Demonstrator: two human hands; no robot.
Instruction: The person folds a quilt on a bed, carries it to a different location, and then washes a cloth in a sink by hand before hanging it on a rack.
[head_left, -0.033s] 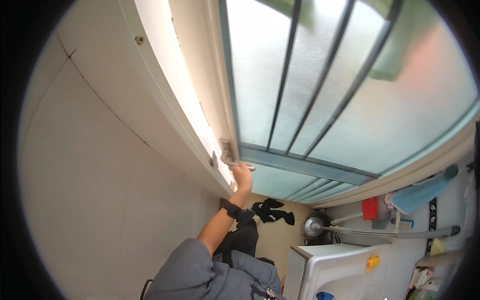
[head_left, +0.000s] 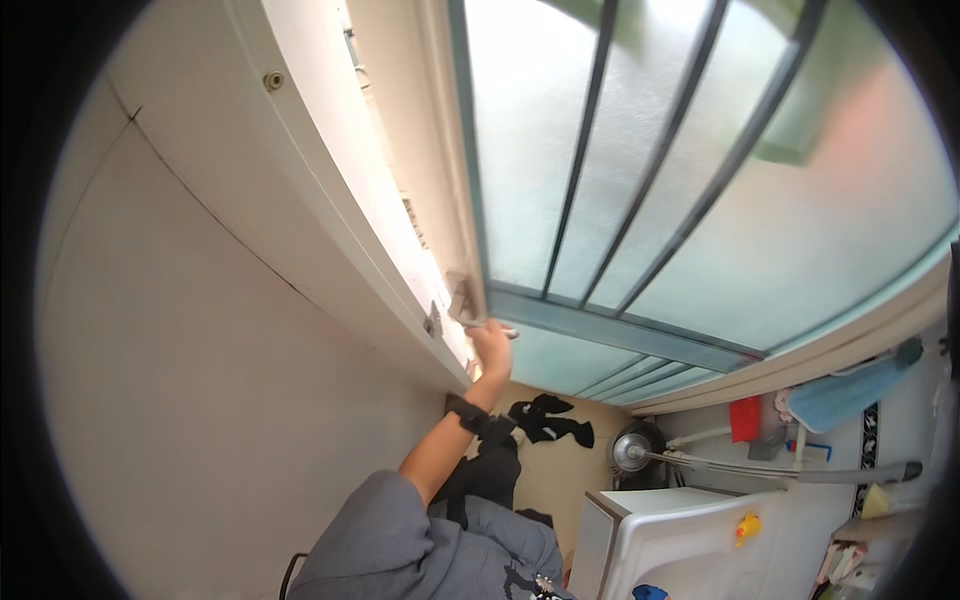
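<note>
My left hand is closed around the lever handle of a door with frosted panes and grey-blue bars. The lever's tip sticks out to the right of my fingers. Between the door's edge and the white door frame on the left runs a bright gap, so the door stands slightly ajar. A metal strike plate sits on the frame beside my hand. Around my left wrist is a black band. My right hand is out of view.
Black cloth lies on the tan floor below the door. To the right stands a white basin with a yellow toy duck. Behind it are a round metal object, a long grey pole and a hanging blue towel.
The door has shifted slightly to the right with my left hand on its handle. The bright gap beside the frame is a little wider.
</note>
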